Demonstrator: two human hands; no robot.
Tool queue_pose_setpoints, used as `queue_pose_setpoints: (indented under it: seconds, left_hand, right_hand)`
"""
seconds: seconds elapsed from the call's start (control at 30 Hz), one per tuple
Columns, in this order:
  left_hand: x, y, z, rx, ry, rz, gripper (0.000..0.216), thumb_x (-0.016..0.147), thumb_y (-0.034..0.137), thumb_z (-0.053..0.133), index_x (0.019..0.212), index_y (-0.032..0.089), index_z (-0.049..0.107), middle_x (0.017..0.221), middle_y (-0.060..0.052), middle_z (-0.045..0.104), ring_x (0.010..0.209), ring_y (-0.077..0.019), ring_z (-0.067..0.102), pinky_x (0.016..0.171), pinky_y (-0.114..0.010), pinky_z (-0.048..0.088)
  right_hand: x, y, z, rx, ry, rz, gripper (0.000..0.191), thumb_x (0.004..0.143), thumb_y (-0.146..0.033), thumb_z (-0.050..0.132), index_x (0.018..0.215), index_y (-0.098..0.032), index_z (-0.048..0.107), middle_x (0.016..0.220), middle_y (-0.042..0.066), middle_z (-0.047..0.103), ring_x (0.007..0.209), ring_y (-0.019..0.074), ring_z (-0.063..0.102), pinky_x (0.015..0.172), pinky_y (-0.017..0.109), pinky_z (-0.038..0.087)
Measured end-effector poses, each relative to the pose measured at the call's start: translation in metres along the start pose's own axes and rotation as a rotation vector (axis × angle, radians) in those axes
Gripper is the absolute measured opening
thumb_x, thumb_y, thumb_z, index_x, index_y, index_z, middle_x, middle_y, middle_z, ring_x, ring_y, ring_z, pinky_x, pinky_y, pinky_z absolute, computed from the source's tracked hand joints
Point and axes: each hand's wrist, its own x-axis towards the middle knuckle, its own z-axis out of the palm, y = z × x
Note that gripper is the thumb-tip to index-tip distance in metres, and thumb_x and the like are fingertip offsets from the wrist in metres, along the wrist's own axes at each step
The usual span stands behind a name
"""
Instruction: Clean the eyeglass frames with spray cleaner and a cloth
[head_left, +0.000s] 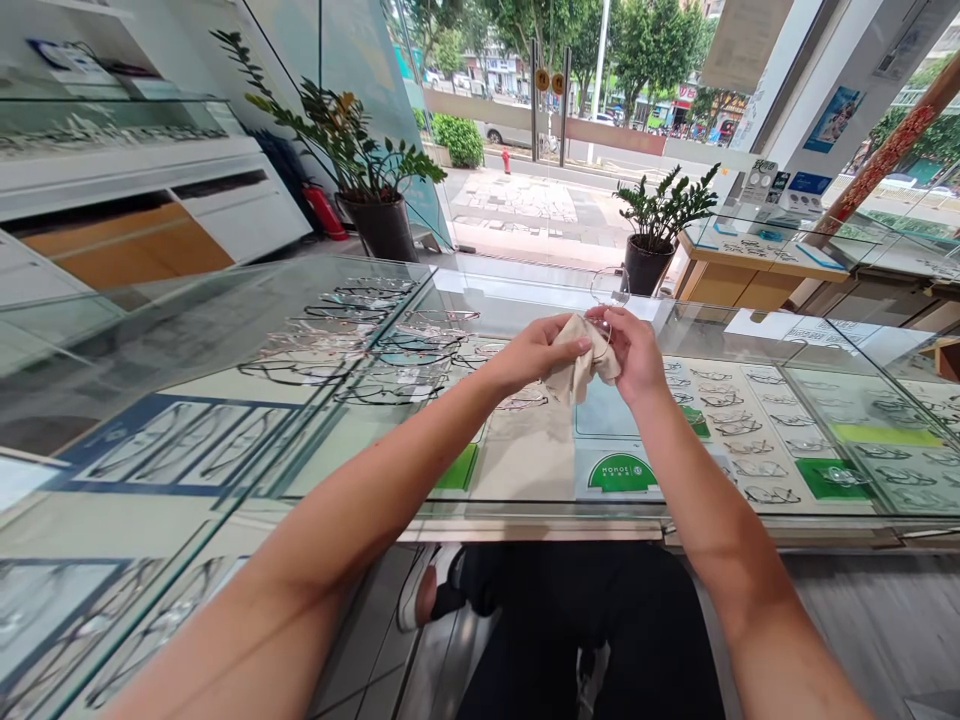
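Note:
Both my hands meet above a glass display counter (525, 495). My left hand (536, 350) pinches a beige cleaning cloth (581, 365) from the left. My right hand (637, 350) is closed on the cloth's right side and on a pair of thin-rimmed glasses (609, 288), one clear lens of which sticks up above the fingers. The cloth hangs down between the hands, wrapped round the lower lens.
Under the counter glass lie rows of several spectacle frames (390, 340) and green signs (622, 473). Two potted plants (375, 200) (652, 230) stand behind the counter before a glass shopfront. Another display case (757, 255) is at the back right. My dark trousers (562, 620) show below.

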Motion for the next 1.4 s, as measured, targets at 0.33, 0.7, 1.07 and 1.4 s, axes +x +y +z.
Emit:
queue_pose_setpoints:
  seconds: [0.33, 0.7, 1.07, 1.4]
  left_hand:
    - [0.001, -0.009, -0.006, -0.006, -0.06, -0.086, 0.049, 0.073, 0.054, 0.086, 0.093, 0.013, 0.069, 0.076, -0.004, 0.067, 0.063, -0.0126, 0.059, 0.056, -0.025, 0.044]
    - [-0.001, -0.007, 0.0, 0.014, -0.037, -0.026, 0.046, 0.075, 0.05, 0.085, 0.099, 0.015, 0.066, 0.078, -0.003, 0.067, 0.062, -0.0121, 0.059, 0.055, -0.025, 0.045]
    - [-0.001, -0.004, 0.006, 0.119, 0.104, 0.018, 0.045, 0.074, 0.052, 0.082, 0.091, 0.015, 0.062, 0.067, 0.001, 0.062, 0.061, -0.0131, 0.058, 0.057, -0.027, 0.043]
    - [0.0, -0.001, 0.011, 0.121, 0.157, 0.061, 0.053, 0.077, 0.065, 0.076, 0.086, 0.017, 0.057, 0.06, 0.003, 0.058, 0.054, -0.0112, 0.055, 0.052, -0.025, 0.041]
  right_hand:
    - [-0.002, 0.001, 0.001, -0.019, -0.042, 0.001, 0.023, 0.074, -0.045, 0.071, 0.081, -0.023, 0.071, 0.098, 0.005, 0.073, 0.086, 0.0186, 0.064, 0.073, 0.032, 0.054]
    - [-0.004, -0.003, 0.004, -0.005, 0.008, 0.011, 0.018, 0.074, -0.039, 0.069, 0.081, -0.023, 0.071, 0.1, 0.004, 0.075, 0.083, 0.0179, 0.062, 0.076, 0.033, 0.054]
    - [-0.003, 0.003, 0.004, -0.037, -0.049, 0.009, 0.022, 0.076, -0.044, 0.066, 0.085, -0.024, 0.071, 0.107, 0.003, 0.075, 0.085, 0.0167, 0.062, 0.073, 0.031, 0.05]
    - [-0.006, -0.002, 0.006, -0.051, -0.069, 0.053, 0.019, 0.075, -0.04, 0.068, 0.085, -0.025, 0.072, 0.098, 0.001, 0.072, 0.078, 0.0139, 0.058, 0.066, 0.028, 0.045]
